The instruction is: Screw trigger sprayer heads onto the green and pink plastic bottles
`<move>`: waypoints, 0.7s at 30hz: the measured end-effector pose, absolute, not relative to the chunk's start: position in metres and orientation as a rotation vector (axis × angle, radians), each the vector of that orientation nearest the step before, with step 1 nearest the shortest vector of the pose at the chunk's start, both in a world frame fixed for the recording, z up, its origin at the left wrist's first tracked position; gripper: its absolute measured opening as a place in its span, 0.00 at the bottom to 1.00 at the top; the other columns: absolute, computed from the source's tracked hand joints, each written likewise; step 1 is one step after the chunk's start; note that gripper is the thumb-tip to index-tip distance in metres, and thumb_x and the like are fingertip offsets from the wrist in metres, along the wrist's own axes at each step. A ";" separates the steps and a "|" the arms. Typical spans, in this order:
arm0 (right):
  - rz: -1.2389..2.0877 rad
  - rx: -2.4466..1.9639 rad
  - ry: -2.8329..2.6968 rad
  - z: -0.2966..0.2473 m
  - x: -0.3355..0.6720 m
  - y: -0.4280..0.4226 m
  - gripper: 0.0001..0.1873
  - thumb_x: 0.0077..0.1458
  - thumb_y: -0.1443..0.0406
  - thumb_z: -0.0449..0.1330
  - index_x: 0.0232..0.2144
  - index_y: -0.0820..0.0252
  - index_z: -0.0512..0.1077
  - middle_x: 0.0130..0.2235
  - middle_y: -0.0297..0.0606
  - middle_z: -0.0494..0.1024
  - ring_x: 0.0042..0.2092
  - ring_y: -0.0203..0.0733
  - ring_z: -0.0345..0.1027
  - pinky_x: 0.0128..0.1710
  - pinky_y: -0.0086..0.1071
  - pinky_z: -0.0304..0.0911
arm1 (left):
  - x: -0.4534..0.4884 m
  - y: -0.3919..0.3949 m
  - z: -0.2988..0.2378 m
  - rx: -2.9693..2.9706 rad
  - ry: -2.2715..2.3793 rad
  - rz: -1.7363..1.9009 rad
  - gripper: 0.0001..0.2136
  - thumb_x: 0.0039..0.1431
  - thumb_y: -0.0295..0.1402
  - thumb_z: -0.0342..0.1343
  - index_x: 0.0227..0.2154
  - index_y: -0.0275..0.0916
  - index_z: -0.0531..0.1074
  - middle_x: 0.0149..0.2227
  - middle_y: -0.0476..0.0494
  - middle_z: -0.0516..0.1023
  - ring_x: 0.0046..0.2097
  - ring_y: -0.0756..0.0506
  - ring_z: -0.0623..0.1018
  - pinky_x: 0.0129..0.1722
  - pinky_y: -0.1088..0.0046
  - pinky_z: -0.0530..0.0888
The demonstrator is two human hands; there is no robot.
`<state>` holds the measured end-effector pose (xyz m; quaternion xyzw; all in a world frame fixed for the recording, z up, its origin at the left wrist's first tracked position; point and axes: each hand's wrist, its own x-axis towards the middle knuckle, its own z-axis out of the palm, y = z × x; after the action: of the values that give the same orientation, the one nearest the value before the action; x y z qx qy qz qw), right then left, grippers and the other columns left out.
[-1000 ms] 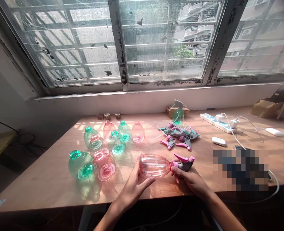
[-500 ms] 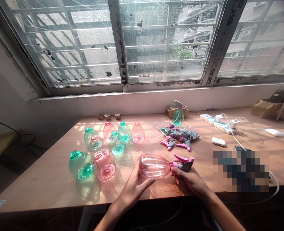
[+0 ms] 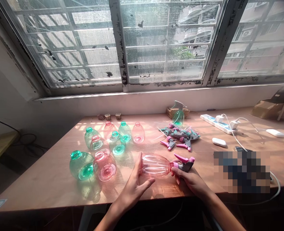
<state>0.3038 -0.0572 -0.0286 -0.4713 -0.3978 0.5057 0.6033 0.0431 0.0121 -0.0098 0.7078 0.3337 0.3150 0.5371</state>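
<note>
A clear pink spray bottle (image 3: 155, 165) lies sideways in the air between my hands, just over the front of the table. My left hand (image 3: 137, 179) cups its base, with the thumb stretched out along the near side. At the bottle's neck sits a grey spray head (image 3: 186, 165) with a pink trigger and collar. My right hand (image 3: 190, 179) pinches that collar between thumb and fingers; some fingertips are hidden behind it. Beyond the bottle lies a heap of grey, pink and green spray heads (image 3: 180, 134).
Several open pink and green bottles, such as a green bottle (image 3: 81, 165) and a pink bottle (image 3: 105, 166), stand at left. A green spray bottle (image 3: 178, 117) stands near the wall. A power strip (image 3: 216, 123), white case (image 3: 219, 142) and cables lie at right.
</note>
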 end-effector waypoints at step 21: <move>1.162 -1.123 -0.951 -0.028 0.304 -0.059 0.25 0.54 0.47 0.77 0.38 0.60 0.81 0.29 0.37 0.79 0.25 0.39 0.67 0.27 0.34 0.62 | 0.044 0.010 -0.002 1.710 0.800 0.739 0.47 0.67 0.54 0.63 0.79 0.43 0.47 0.82 0.37 0.46 0.82 0.32 0.48 0.80 0.48 0.45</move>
<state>0.3037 -0.0587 -0.0276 -0.4829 -0.4090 0.4996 0.5916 0.0439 0.0095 -0.0016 0.7158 0.3349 0.3093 0.5290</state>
